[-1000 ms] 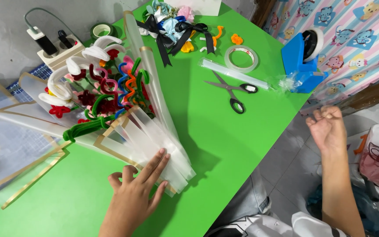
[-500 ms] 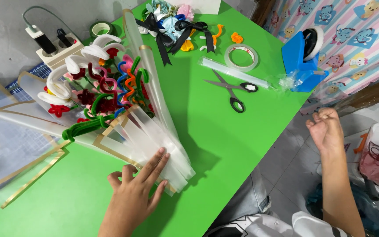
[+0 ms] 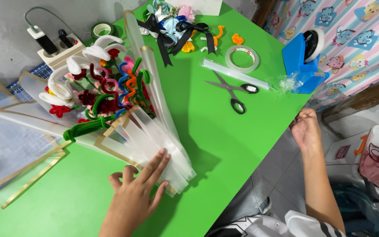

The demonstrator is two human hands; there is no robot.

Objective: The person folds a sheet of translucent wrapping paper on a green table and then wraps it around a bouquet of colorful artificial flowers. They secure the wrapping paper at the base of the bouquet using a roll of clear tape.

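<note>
Near the far edge of my green table lies a heap of black and pale-blue ribbon bows, with a roll of clear tape just to its right and a roll of green tape to its left. Black-handled scissors lie open beside a long clear stick, and a blue tape dispenser stands at the right edge. At the far left corner sits a beige power strip with plugs in it.
</note>
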